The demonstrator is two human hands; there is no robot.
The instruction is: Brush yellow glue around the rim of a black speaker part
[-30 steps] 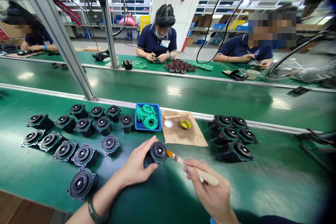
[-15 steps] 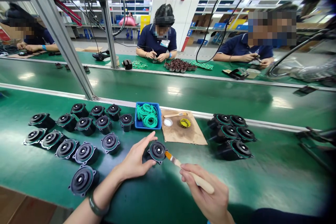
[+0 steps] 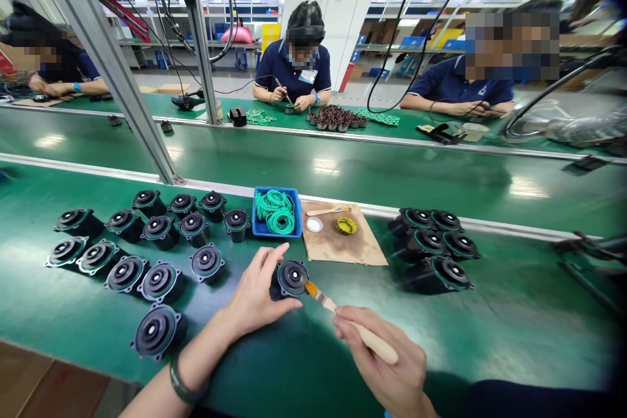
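Observation:
My left hand grips a black round pump part with a green ring, tilted toward me just above the green bench. My right hand holds a small wooden-handled brush; its orange bristle tip touches the part's lower right rim. Behind them sits a blue tray of green rings and a brown cardboard sheet carrying a white lid, a yellow tin and a second brush.
Several black parts lie in rows at the left, another cluster at the right. A slanted metal post rises at the left. Beyond a green conveyor, three people work at the far bench.
The held part and brush tip have shifted slightly left and up in view; my left thumb has closed further over the part. The worker opposite has raised one hand.

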